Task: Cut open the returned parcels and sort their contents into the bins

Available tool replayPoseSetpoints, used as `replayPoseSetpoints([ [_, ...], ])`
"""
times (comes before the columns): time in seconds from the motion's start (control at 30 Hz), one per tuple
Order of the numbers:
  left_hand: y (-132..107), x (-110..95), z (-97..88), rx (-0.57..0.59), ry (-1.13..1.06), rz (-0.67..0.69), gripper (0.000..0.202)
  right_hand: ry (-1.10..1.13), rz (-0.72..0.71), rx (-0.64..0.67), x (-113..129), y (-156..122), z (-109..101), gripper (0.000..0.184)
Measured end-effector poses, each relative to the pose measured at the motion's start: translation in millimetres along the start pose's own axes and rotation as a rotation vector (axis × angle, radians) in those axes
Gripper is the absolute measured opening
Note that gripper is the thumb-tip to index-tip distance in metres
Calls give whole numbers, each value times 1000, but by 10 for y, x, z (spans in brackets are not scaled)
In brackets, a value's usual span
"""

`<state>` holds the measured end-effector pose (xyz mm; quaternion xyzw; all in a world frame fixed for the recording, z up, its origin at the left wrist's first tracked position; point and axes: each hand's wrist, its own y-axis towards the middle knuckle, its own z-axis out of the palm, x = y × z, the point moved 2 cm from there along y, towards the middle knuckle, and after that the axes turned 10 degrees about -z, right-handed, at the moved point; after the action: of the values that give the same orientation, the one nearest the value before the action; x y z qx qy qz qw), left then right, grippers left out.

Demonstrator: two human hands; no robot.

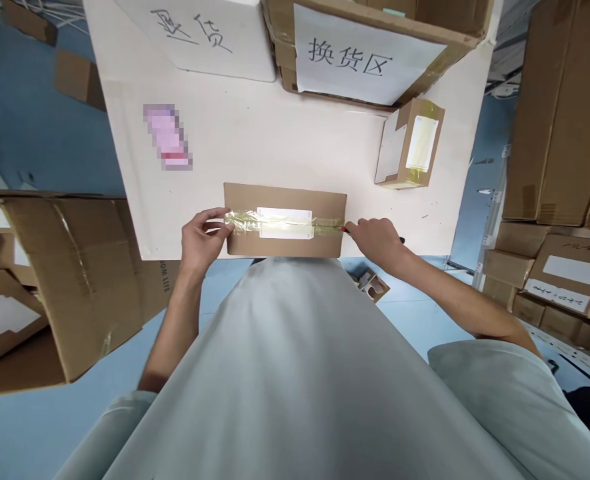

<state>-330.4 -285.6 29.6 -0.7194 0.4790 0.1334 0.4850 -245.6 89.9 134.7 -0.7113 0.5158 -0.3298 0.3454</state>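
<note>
A flat brown cardboard box [285, 200] lies at the near edge of the white table [275, 140], sealed lengthwise with yellowish tape [242, 223] over a white label [285, 223]. My left hand [202, 237] grips the box's left end, fingers curled over the tape. My right hand [377, 241] is at the box's right end, closed on a thin tool with a red tip [345, 229] that touches the tape's end.
A small taped box [409, 143] stands on the table to the right. A white box [209, 33] and a large carton with a paper sign [365, 53] sit at the back. Open cartons [49, 280] are on the floor left, stacked cartons [559, 133] right.
</note>
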Motion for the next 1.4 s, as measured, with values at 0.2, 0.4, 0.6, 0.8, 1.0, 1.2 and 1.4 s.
replayPoseSetpoints([
  [0.2,-41,-49,47,-31,45,0,40,-2,-27,-25,-100,21,126,49],
  [0.4,-37,-70,206,-168,103,118,36,8,-93,-190,-383,168,383,45],
  [0.6,-44,-6,405,-297,141,225,34,72,-96,-295,-487,166,610,49],
  [0.8,-93,69,401,-272,158,212,43,90,-96,-254,-487,78,700,48],
  [1.0,-102,61,426,-255,106,182,50,178,-191,-316,-614,330,882,46],
  [1.2,-40,105,403,-276,133,220,42,345,-208,-455,-504,597,1105,49],
  [1.4,145,307,77,-324,177,269,39,596,-285,-687,11,662,1022,47],
])
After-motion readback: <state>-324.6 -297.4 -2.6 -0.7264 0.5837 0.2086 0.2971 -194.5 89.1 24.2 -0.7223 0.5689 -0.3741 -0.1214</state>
